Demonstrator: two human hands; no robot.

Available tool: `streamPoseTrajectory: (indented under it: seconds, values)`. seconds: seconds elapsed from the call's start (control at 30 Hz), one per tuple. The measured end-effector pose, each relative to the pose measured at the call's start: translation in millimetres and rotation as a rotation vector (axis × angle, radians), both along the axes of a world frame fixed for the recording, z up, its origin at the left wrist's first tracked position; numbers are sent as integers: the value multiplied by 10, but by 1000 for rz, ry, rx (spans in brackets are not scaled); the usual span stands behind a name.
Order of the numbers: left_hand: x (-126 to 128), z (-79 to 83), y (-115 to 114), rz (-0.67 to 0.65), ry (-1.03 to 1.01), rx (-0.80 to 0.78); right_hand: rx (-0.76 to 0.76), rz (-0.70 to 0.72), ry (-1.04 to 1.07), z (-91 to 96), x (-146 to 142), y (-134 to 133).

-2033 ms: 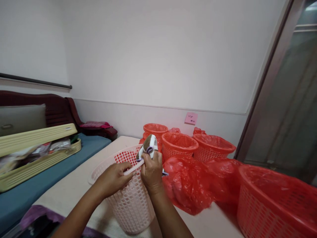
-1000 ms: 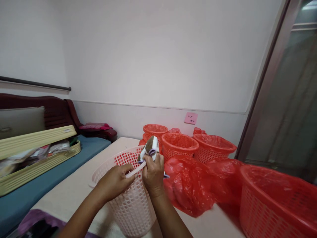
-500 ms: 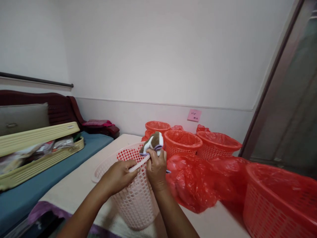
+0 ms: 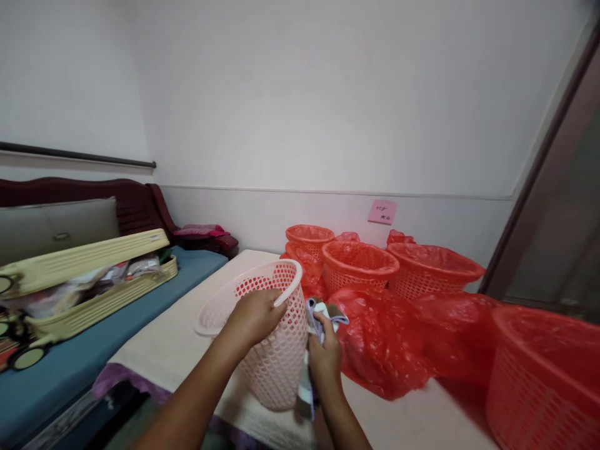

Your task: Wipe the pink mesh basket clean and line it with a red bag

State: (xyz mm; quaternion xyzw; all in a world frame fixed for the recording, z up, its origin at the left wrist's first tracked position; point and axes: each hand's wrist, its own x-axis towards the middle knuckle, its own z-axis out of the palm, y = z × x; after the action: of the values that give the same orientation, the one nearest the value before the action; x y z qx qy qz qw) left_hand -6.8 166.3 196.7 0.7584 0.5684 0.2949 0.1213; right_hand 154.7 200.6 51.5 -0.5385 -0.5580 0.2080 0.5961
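Pale pink plastic forms the mesh basket (image 4: 277,369) near the frame's centre, leaning leftward over the white surface (image 4: 162,344). Our left hand (image 4: 257,316) has its fingers curled closed around the basket's rim, while our right hand (image 4: 325,351) pinches a striped cloth (image 4: 305,395) just right of its side, one end hanging down. Right of these (below a pink note (image 4: 382,212)) we see red baskets (image 4: 359,275) and crumpled red plastic (image 4: 377,350).

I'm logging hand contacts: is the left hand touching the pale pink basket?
Touching. The head view shows the left hand gripping the pale pink basket by its rim.
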Motion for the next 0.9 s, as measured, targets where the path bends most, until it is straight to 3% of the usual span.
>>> streamPoseTrajectory:
  seconds: [0.1, 0.17, 0.27, 0.4, 0.5, 0.77, 0.83, 0.9]
  values:
    - [88, 57, 61, 6, 21, -8, 224, 59, 17, 285, -317, -362]
    - [104, 77, 90, -2, 35, -18, 409, 119, -77, 315, -534, -604]
    - [96, 81, 111, 21, 57, -21, 455, 142, -205, 120, -737, -798]
    - [96, 78, 111, 60, 63, -23, 521, 61, -284, -224, -720, -708]
    - [110, 84, 125, 66, 43, -38, 410, -20, -168, -356, -563, -562]
    - [82, -28, 221, 83, -65, -72, -182, -159, 241, -684, 79, -136]
    - [115, -45, 235, 72, -69, -79, -200, -163, 277, -648, 114, -120]
    - [190, -40, 241, 57, -61, -92, -117, -87, 283, -501, 33, -200]
